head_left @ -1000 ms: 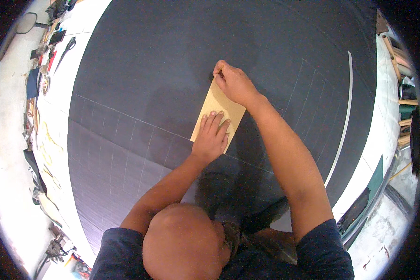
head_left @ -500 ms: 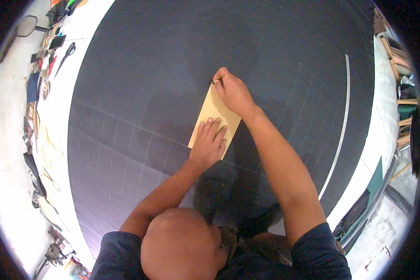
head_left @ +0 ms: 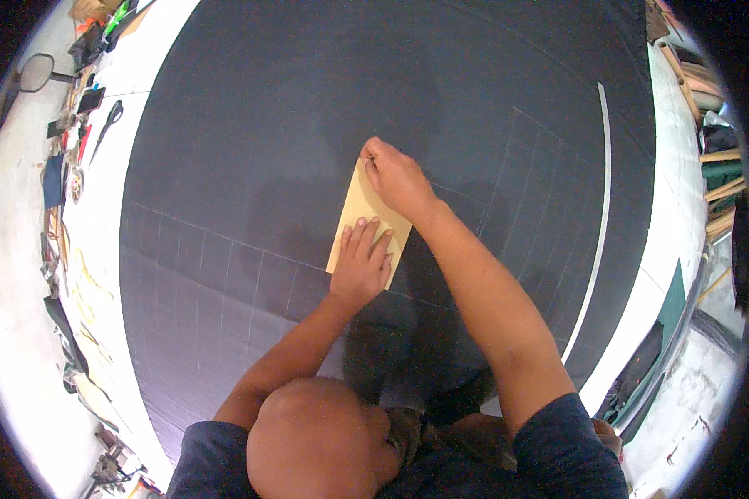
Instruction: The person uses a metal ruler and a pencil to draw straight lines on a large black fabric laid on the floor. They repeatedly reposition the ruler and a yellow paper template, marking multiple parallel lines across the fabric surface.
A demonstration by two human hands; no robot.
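A tan rectangular card template [head_left: 351, 200] lies slantwise on a wide spread of dark fabric [head_left: 241, 150]. My left hand [head_left: 362, 268] presses flat on its near end, fingers stretched out and slightly spread. At the card's far left corner, my right hand [head_left: 398, 181] is closed in a pinch. Whatever sits between those fingertips is hidden. Thin pale lines run over the fabric: one long line meets the card's near end, and rows of shorter parallel lines lie to the left and right of it.
Toward the right of the fabric lies a long pale straight strip [head_left: 605, 183]. Black-handled scissors [head_left: 108, 125] rest on the white table edge at left, near small tools and scraps. Several rolls [head_left: 718, 224] stand beyond the right edge. A racket [head_left: 37, 73] is at far left.
The view has shifted a little, so the fabric and card appear slightly further left. Both hands keep their places on the card; the right still pinches at its far corner.
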